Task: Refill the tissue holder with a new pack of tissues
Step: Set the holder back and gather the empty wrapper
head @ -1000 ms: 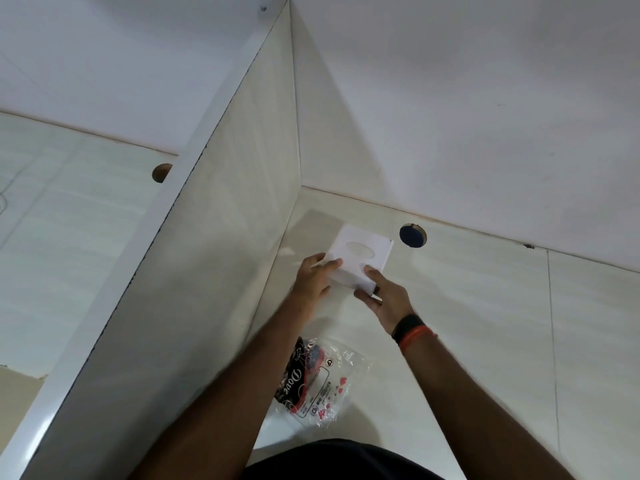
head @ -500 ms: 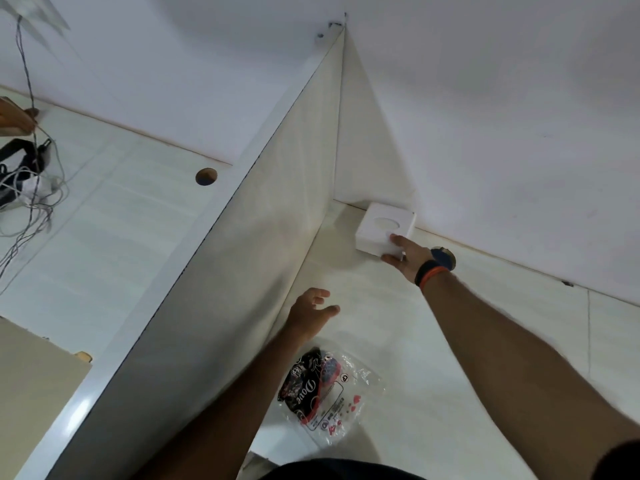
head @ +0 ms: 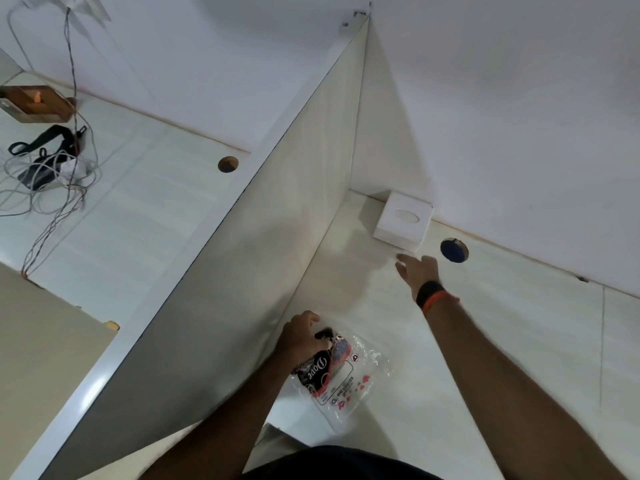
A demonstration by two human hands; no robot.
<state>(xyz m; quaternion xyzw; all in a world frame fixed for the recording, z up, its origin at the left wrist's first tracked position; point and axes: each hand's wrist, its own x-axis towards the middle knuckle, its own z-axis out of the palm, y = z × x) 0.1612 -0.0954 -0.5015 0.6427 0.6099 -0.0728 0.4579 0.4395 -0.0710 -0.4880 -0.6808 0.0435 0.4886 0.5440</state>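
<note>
- Desk: pale surface, bounded on the left by an upright partition panel.
- Tissue wrapper: clear plastic, red and black print, lying flat near the panel.
- Tissue holder: white box with oval opening, standing at the back wall near the corner.
- Left hand: fingers closed on the wrapper's top edge.
- Right hand: fingers spread, empty, just short of the holder.
- Cable hole: beside the holder.

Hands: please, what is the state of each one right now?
Left hand: closed on the plastic wrapper lying on the desk.
Right hand: open, empty, just short of the tissue holder.
</note>
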